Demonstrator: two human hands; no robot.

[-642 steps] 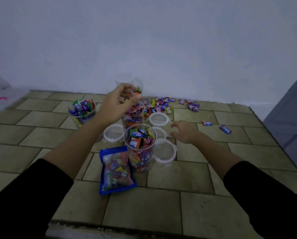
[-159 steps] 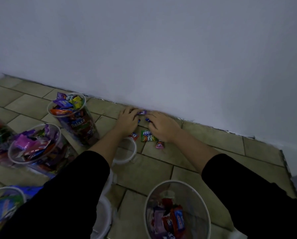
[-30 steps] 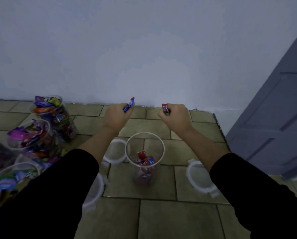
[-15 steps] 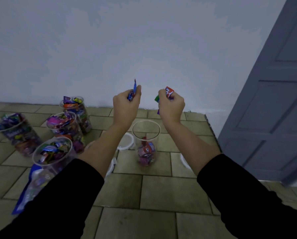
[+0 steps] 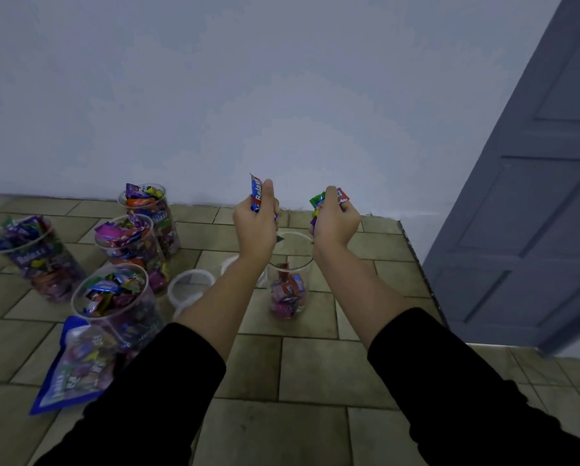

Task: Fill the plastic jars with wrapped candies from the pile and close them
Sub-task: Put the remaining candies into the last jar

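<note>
A clear plastic jar (image 5: 288, 290) stands open on the tiled floor between my forearms, with a low layer of wrapped candies in its bottom. My left hand (image 5: 255, 223) is held over its left rim, shut on a blue wrapped candy (image 5: 255, 193) and others. My right hand (image 5: 335, 220) hovers over the right rim, shut on green and red wrapped candies (image 5: 327, 199). Several full open jars (image 5: 113, 304) stand at the left.
White lids (image 5: 189, 289) lie on the floor between the full jars and the open jar. A blue candy bag (image 5: 70, 368) lies at the lower left. A white wall runs behind, and a grey door (image 5: 530, 196) stands at the right.
Both hands have lowered slightly toward the jar's mouth, candies still in them. The view has shifted a little, with the jars now lower in the frame.
</note>
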